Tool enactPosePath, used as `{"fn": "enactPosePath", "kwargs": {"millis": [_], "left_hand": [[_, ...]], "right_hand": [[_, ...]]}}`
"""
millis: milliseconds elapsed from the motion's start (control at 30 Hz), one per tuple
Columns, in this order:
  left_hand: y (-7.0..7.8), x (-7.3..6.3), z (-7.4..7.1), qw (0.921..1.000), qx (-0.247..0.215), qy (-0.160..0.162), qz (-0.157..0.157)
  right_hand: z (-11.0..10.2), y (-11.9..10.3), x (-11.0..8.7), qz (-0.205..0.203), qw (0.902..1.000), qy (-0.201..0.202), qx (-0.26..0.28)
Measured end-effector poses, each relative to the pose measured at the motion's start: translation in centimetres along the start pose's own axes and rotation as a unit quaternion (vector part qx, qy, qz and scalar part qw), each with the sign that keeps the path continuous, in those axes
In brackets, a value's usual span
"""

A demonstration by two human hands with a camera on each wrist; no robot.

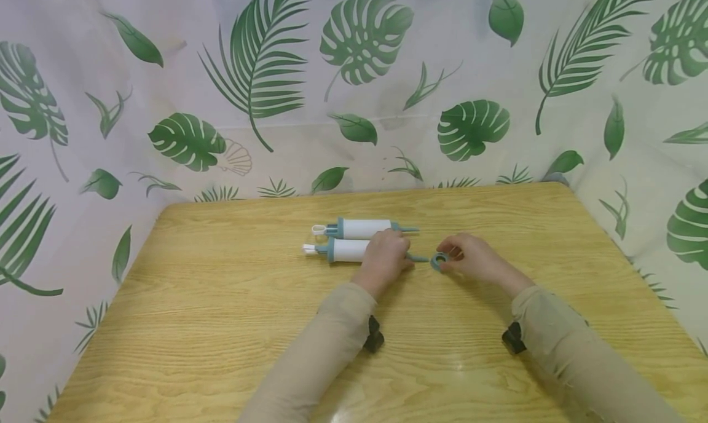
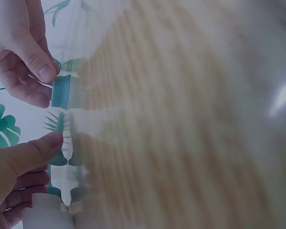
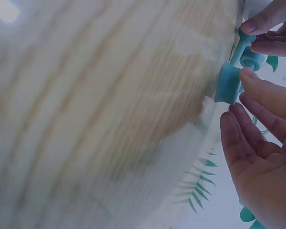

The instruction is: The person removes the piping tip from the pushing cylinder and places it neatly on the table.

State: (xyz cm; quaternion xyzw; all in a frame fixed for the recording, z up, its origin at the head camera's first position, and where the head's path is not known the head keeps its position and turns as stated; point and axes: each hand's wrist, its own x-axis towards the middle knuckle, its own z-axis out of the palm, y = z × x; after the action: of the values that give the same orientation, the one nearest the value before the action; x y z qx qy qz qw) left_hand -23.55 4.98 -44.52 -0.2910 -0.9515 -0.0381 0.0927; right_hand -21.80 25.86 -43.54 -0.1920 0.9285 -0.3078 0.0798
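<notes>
Leaf sheet (image 1: 359, 42): spreads behind the near tube (image 1: 350, 251) and out to both sides of it
Table (image 1: 221, 324): wood-grain top under the near tube
Near tube: lies on its side, its thin tip (image 1: 420, 259) pointing right at the ring (image 2: 60, 90)
Far tube (image 1: 365, 229): just beyond the near tube, roughly parallel; the 2 lie so close that a nudge to 1 could well shift the other
Left hand (image 1: 385, 251): grips the near tube at its tip end; a loose hold could let it roll, a sideways push might bend the tip
Right hand (image 1: 472, 257): to the right of the near tube, pinching the ring by its edge; that light pinch could slip
Ring: just past the near tube's tip, looks flat; an off-line tip might knock it away
</notes>
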Motion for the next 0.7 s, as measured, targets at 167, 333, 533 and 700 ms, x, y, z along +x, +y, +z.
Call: {"fn": "enactPosePath", "kwargs": {"millis": [167,333,533,700], "left_hand": [[-0.1,-0.2,-0.1,0.9997,-0.015,0.021,-0.001],[-1.1,-0.8,-0.8,0.9958,-0.06,0.067,-0.019],[-3.8,-1.5,-2.1,0.9834,-0.128,0.123,-0.039],[-6.8,-1.8,-2.5,0.9815,-0.126,0.115,-0.087]], "right_hand": [[-0.1,-0.2,0.0,-0.002,1.0,-0.001,0.004],[-0.3,-0.6,0.8,-0.017,0.9998,0.007,0.004],[-0.6,-1.7,2.4,-0.033,0.9991,0.025,-0.007],[-0.4,-2.7,4.3,-0.037,0.9989,0.018,-0.023]]}}
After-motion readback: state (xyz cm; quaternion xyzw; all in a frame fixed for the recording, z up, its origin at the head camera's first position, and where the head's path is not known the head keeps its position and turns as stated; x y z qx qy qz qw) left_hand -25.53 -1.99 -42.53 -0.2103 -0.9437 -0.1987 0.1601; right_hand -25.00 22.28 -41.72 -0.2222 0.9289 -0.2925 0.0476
